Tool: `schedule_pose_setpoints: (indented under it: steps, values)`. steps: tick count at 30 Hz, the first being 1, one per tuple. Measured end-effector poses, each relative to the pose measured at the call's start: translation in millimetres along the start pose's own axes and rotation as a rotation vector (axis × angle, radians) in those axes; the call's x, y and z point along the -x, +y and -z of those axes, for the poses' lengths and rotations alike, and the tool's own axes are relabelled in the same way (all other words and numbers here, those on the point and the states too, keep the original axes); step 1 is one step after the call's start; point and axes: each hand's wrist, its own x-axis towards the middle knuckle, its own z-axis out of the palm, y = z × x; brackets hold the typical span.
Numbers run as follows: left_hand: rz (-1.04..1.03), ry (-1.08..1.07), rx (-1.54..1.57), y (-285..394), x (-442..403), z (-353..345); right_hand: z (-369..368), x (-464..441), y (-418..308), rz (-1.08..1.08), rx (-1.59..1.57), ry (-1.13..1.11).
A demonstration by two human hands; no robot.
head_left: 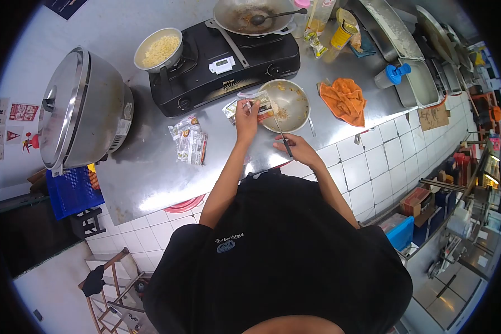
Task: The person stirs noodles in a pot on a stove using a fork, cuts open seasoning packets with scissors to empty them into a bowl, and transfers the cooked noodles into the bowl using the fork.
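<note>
Pinched in my left hand (247, 118) is a printed seasoning packet (264, 106), held over the left rim of a metal bowl (299, 114). Pale powder (282, 114) lies at the bottom of the bowl, with orange-brown smears on its inner wall. My right hand (299, 149) is closed around a black-handled knife (287, 147); its narrow metal blade points away from me, with the tip by the packet and the powder. More printed packets (192, 146) lie on the steel counter to the left. A thin metal handle (312, 127) shows at the bowl's right side.
Behind the bowl stands a black two-burner stove (228, 78) with a pot of pale chopped food (162, 51), a wok (245, 16) and a white timer (222, 65). A large steel cooker (72, 111) stands left. Rightward are an orange cloth (342, 100) and a blue-lidded container (392, 75).
</note>
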Motion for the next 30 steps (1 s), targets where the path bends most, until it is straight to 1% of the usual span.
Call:
schedule_pose_setpoints:
  steps: [2, 3, 5, 6, 8, 9, 11, 14, 18, 20, 24, 30]
  values:
    - [-0.049, 0.110, -0.210, 5, 2, -11, 0, -2, 5, 0.004, -0.041, -0.005]
    - [-0.049, 0.107, -0.210, -1, 0, -14, 1, -2, 5, 0.003, -0.041, -0.002]
    - [-0.239, 0.093, -0.332, -19, -8, -16, 1, -2, 1, -0.033, -0.114, 0.011]
    - [-0.238, 0.089, -0.331, -17, -5, -21, 2, -3, 0, -0.034, -0.116, 0.015]
    - [-0.105, 0.066, -0.218, -13, 0, -27, 3, -3, -5, -0.046, -0.184, 0.046]
    - [-0.105, 0.063, -0.219, -19, -2, -25, 4, -4, -6, -0.045, -0.185, 0.049]
    - [-0.159, 0.093, -0.379, -31, -6, -20, 6, -3, -8, -0.096, -0.209, 0.068]
    - [-0.118, 0.087, -0.390, -27, -2, -24, 8, -3, -10, -0.114, -0.201, 0.055]
    - [-0.124, 0.080, -0.422, -18, 2, -25, 9, -5, -11, -0.131, -0.199, 0.059]
    - [-0.128, 0.094, -0.490, -20, 1, -24, 9, -6, -8, -0.115, -0.229, 0.062]
    - [-0.186, 0.098, -0.390, -36, -6, -20, 10, -8, -3, -0.083, -0.230, 0.069]
    - [-0.142, 0.071, -0.502, -28, -5, -21, 14, -10, -3, -0.079, -0.231, 0.092]
